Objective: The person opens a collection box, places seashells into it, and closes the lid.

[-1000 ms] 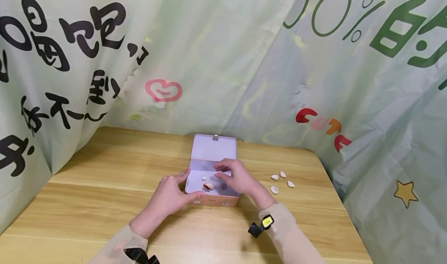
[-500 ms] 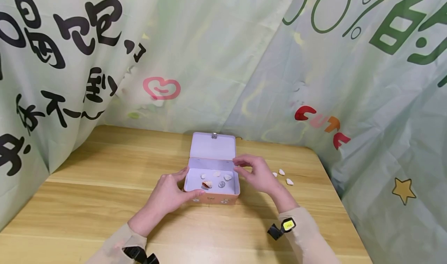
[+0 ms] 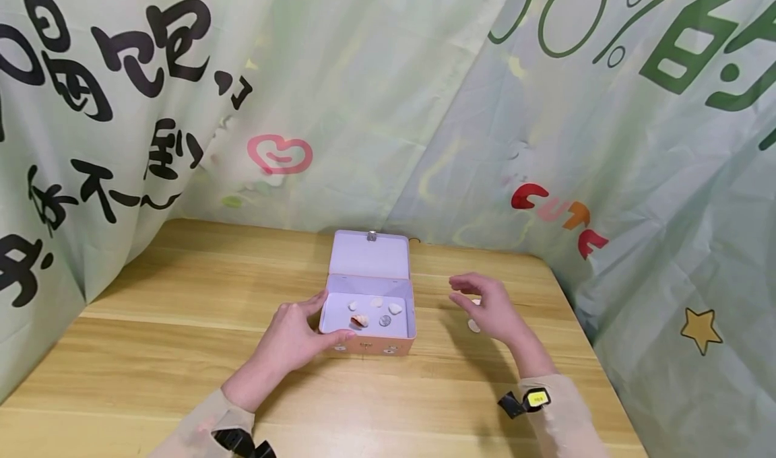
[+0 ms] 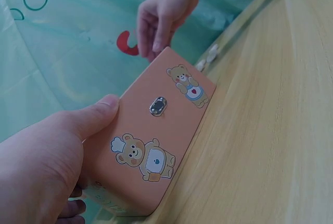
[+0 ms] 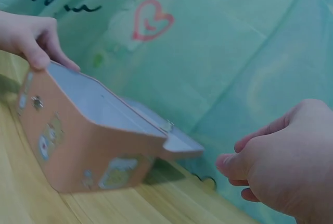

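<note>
A small orange tin box (image 3: 388, 346) with a lilac inside stands on the table, its lid (image 3: 368, 254) tipped back. My left hand (image 3: 294, 333) grips its left front corner, thumb on the front rim. Inside lie a brown-striped shell (image 3: 360, 320), a round grey patterned piece (image 3: 384, 320), a white shell (image 3: 395, 308) and other small pale ones. To the right of the box, my right hand (image 3: 494, 308) hovers with loosely bent fingers and nothing visible in them. Below it, partly hidden, are white shells (image 3: 473, 326), which also appear in the left wrist view.
The wooden table (image 3: 182, 350) ends at a printed cloth (image 3: 364, 108) hanging behind and on both sides. Bear pictures and a metal clasp (image 4: 158, 106) are on the box front. A small dark loop (image 3: 415, 240) lies by the table's back edge.
My right hand has come out of the box and moved right, over the shells on the table. A white shell now shows at the box's right side. The left hand keeps its hold.
</note>
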The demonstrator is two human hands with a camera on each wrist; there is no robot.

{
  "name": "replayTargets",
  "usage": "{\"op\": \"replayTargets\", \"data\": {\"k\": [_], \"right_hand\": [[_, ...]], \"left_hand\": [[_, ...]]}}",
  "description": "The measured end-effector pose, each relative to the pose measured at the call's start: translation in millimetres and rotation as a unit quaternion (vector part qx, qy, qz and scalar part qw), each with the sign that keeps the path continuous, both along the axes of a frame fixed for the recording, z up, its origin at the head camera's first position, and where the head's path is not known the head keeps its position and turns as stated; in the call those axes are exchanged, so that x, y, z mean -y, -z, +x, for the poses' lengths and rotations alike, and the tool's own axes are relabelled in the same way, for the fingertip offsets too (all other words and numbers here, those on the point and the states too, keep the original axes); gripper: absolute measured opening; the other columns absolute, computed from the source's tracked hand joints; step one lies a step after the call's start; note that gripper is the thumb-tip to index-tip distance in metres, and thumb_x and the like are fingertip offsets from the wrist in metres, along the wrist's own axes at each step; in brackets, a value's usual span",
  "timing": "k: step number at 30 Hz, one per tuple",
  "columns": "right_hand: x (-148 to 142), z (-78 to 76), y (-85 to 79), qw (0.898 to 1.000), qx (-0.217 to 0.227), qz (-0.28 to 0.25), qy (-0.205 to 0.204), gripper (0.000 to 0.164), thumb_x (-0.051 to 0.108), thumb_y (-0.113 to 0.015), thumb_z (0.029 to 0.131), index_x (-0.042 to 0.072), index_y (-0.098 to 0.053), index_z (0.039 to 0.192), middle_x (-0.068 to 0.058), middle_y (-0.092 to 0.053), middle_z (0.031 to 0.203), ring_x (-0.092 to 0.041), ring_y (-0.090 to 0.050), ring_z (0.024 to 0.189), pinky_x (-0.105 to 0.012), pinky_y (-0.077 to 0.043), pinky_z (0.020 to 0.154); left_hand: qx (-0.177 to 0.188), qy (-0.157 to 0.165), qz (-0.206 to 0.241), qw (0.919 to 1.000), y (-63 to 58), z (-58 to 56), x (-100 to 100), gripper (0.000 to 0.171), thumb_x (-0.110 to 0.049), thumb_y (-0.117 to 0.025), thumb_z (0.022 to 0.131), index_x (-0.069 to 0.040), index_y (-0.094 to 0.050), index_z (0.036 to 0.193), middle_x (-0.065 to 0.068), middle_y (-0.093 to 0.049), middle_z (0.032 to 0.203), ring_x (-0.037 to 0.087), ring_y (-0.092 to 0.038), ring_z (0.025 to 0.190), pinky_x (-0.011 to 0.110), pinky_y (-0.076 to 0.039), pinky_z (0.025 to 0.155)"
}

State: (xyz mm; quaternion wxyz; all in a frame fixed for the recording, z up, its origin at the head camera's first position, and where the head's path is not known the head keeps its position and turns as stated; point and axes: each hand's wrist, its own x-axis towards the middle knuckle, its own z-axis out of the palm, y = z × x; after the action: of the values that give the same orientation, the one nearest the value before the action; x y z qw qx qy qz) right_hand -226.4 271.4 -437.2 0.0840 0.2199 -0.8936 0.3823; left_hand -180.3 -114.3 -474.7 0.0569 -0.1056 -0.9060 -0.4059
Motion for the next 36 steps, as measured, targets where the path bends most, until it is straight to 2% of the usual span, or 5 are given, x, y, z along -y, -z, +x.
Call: {"op": "replayTargets", "data": {"k": [12,19,23,30,36], "right_hand": [[-39,-2.9,20.5,0.999,0.026,0.004,0.040,0.031,-0.003,-0.074,0.097,-0.012,-0.068,0.126,-0.029,-0.072,0.118,-0.044,-0.069,0.108,-0.060,-0.055,0.093],[-56,-8.7,38.2,0.997,0.044,0.022,0.062,0.033,0.000,-0.075,0.097,-0.010,-0.068,0.129,-0.026,-0.072,0.119,-0.041,-0.070,0.107,-0.057,-0.057,0.091],[-60,-9.7,43.1,0.995,0.054,0.038,0.079,0.035,0.001,-0.076,0.097,-0.009,-0.068,0.129,-0.024,-0.072,0.117,-0.040,-0.071,0.104,-0.054,-0.058,0.088],[-62,-12.1,49.3,0.993,0.060,0.050,0.085,0.035,0.001,-0.078,0.096,-0.011,-0.067,0.127,-0.021,-0.073,0.113,-0.038,-0.072,0.101,-0.051,-0.060,0.086],[-60,-15.9,54.2,0.992,0.061,0.053,0.092,0.032,0.002,-0.079,0.095,-0.010,-0.069,0.124,-0.016,-0.074,0.106,-0.029,-0.071,0.093,-0.040,-0.059,0.080]], "left_hand": [[-0.006,0.004,0.000,1.0000,1.1,-0.2,0,0.114,-0.074,-0.088,0.069,0.006,-0.057,0.145,0.021,-0.058,0.144,0.002,-0.022,0.042,0.029,-0.040,0.043],[-0.009,0.003,0.002,0.9999,2.5,0.0,0,0.115,-0.075,-0.087,0.068,0.006,-0.058,0.144,0.022,-0.059,0.144,0.001,-0.022,0.041,0.028,-0.038,0.040],[-0.003,0.001,0.005,1.0000,0.9,0.0,0,0.115,-0.075,-0.087,0.068,0.004,-0.057,0.145,0.020,-0.058,0.145,0.002,-0.021,0.042,0.028,-0.038,0.040],[0.000,-0.001,0.008,1.0000,0.1,0.0,0,0.115,-0.075,-0.088,0.068,0.004,-0.057,0.145,0.019,-0.058,0.145,0.003,-0.022,0.043,0.027,-0.037,0.040],[-0.004,-0.002,0.005,1.0000,1.1,0.4,-1,0.114,-0.074,-0.088,0.068,0.006,-0.058,0.144,0.022,-0.059,0.143,0.003,-0.022,0.042,0.028,-0.038,0.040]]}}
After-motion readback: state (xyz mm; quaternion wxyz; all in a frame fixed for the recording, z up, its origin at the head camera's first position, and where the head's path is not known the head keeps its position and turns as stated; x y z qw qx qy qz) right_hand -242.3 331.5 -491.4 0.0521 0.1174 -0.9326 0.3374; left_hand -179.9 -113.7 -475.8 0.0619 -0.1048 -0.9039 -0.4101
